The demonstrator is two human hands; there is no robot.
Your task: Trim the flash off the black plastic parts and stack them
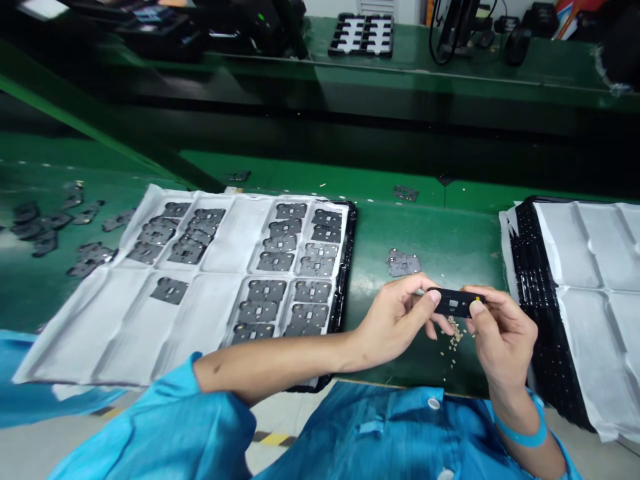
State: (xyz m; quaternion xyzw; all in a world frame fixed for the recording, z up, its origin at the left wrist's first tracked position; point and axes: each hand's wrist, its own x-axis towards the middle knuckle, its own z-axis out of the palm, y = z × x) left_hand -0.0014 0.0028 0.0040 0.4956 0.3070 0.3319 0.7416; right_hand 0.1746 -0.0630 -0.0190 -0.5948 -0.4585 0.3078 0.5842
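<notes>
I saw the left hand [397, 317] and right hand [503, 330] pinching the plate [459, 303]; slack fingertips could've dropped it, scattering the bits [455, 337] beneath the grip.

we note solid black on plate [464, 305] we hold, pale grey rectangle [453, 303] at its middle, yellow patch [479, 300] toward one end; beige-gold on tiny pieces [455, 333]; dark grey on flat parts [303, 243] in rows, light squares and brassy dots across several; white on liner [227, 233], black on tray rim [347, 253]; green on tabletop [425, 233] and slanting beam [100, 127]; bright blue on our jacket [390, 427], lighter blue on our wristband [525, 433]; yellow-and-black stripes on floor tape [273, 439]
</notes>
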